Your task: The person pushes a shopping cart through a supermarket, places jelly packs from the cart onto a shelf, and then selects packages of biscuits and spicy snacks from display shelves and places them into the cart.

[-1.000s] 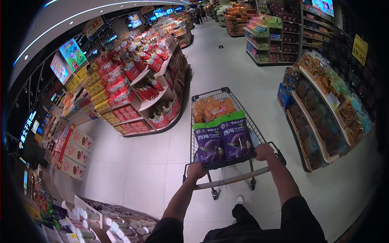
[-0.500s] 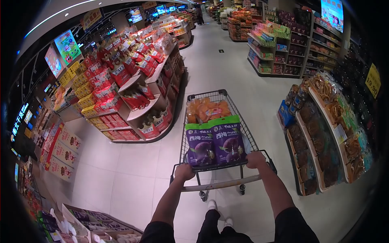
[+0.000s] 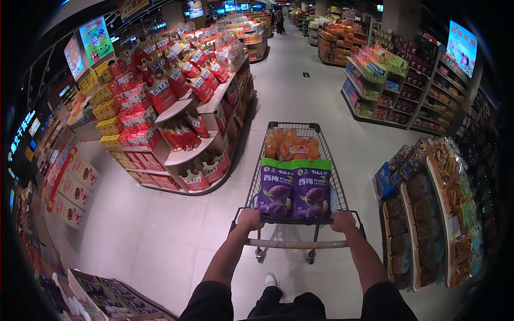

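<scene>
A wire shopping cart stands in front of me. My left hand is closed around the left end of the dark bar at its near edge. At the right end of that bar, my right hand is closed too. Below both hands runs a pale crossbar. Two purple and green bags of prunes, the left one and the right one, stand side by side in the basket. Behind them lie clear packs of orange food, partly hidden by the prunes.
A curved display stacked with red bags and boxes stands ahead left. Close on the right is a tiered rack of packaged food. Farther along the tiled aisle are another shelf unit and a distant person. Bottom left is a low bin.
The cart and both hands have shifted slightly right in view. The right rack sits lower and nearer, and my feet have changed position. Both hands keep their grip.
</scene>
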Demonstrator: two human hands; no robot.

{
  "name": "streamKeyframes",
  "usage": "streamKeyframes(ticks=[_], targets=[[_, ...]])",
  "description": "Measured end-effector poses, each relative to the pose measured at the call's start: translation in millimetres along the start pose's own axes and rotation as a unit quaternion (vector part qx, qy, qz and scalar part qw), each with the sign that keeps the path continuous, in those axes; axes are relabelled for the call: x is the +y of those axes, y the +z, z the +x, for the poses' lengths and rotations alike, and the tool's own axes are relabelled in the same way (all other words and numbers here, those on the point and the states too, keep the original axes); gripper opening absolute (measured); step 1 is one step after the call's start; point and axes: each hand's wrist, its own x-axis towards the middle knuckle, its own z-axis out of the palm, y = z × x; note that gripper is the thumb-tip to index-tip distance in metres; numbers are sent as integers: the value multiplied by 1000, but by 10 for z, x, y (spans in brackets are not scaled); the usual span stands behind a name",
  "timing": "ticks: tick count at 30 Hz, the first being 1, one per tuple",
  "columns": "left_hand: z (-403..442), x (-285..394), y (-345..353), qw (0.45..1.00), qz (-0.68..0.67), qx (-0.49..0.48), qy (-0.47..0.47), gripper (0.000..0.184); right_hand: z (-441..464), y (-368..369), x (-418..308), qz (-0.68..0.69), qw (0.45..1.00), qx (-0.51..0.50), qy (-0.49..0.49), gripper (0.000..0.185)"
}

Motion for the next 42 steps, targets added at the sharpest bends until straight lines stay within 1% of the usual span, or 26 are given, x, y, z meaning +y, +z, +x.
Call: streamKeyframes(ticks=[2,4,5,8,9,14,17,18,19,20,21,23,24,26,29,30,33,36,38,42], targets=[[228,-28,-121,999,13,-35,-23,29,173,-15,26,4,1000,-3,-7,24],[425,-95,-144,999,17,-32,-19,29,402,-129,41,11,999,-40,20,26],[532,-110,-153,999,12,-25,-18,29,494,-179,70,7,999,-44,10,25],[858,-149,-262,1000,11,-14,-11,31,832,-298,164,-14,999,-43,9,26],[990,-148,-333,1000,3,-9,-17,31,977,-334,226,-8,999,-37,16,26],[1584,-171,-530,999,-7,-10,-31,33,1642,-569,488,13,999,-34,-3,27],[1904,-118,-616,999,-8,-5,-53,33,2048,-711,669,7,999,-45,-5,27],[2012,-116,-654,999,-3,-3,-48,33,2179,-782,699,1,999,-49,-22,26],[2113,-106,-707,998,-4,-12,-64,33,2293,-834,737,-4,998,-54,-38,26],[2229,-87,-769,997,-5,-22,-79,33,2427,-872,793,0,998,-52,-29,26],[2355,-80,-778,997,-2,-23,-70,33,2587,-876,860,5,998,-54,-32,26],[2578,-84,-768,995,-6,-12,-97,34,2799,-981,967,10,997,-60,-36,26],[2689,-66,-786,996,16,-15,-91,34,2917,-1038,1027,11,997,-62,-39,27],[2881,-33,-796,995,29,4,-94,34,3166,-1040,1155,16,998,-60,-32,25],[3142,37,-851,992,30,-7,-124,32,3552,-954,1320,4,996,-71,-48,26],[3222,30,-963,991,26,-10,-129,32,3652,-1061,1335,10,997,-69,-46,26],[3490,79,-998,992,25,-5,-125,32,3876,-1293,1465,15,996,-75,-48,28],[3799,33,-978,991,19,-8,-129,32,4202,-1299,1589,16,995,-77,-60,29],[4008,-32,-1107,993,12,4,-116,31,4463,-1361,1630,-7,996,-70,-61,28],[4422,-109,-1263,992,8,0,-128,29,4823,-1568,1674,23,995,-75,-57,31]])
